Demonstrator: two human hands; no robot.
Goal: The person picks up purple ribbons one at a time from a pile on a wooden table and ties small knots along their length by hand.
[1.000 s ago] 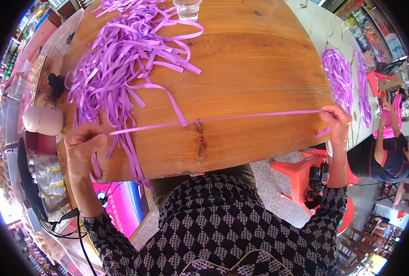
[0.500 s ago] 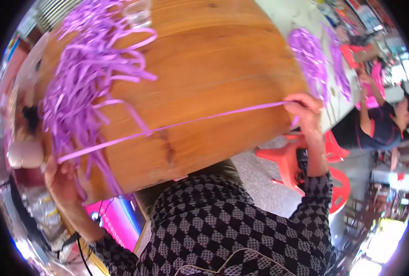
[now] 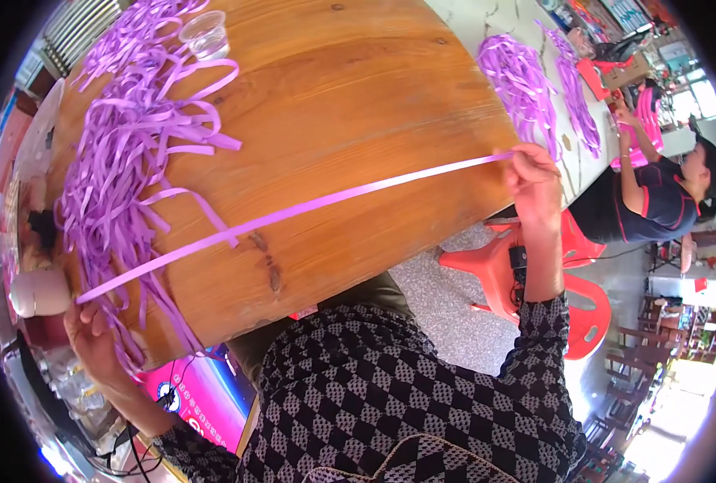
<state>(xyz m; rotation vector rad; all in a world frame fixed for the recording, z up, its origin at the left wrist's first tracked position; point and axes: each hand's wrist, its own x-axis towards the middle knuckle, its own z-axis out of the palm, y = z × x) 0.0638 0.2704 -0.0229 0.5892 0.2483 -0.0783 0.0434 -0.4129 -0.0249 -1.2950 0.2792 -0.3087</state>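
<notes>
A long purple ribbon (image 3: 326,200) is stretched taut above the wooden table, running from lower left to upper right. My left hand (image 3: 94,336) pinches its left end at the table's left edge. At the other end, my right hand (image 3: 535,183) grips the ribbon with curled fingers, near the table's right corner. Beside my left hand lies a big tangled heap of purple ribbons (image 3: 120,173), some hanging over the near edge.
The wooden table (image 3: 358,105) adjoins a white marbled surface holding two purple ribbon bundles (image 3: 519,88) (image 3: 575,92). A clear plastic cup (image 3: 205,36) stands by the heap. Red stools (image 3: 487,270) are at the right. Farther right, another person (image 3: 656,193) handles something pink.
The ribbon's flat face now shows where it looked thin and twisted. My view has shifted slightly, and both hands still hold the ribbon's ends, a little farther apart.
</notes>
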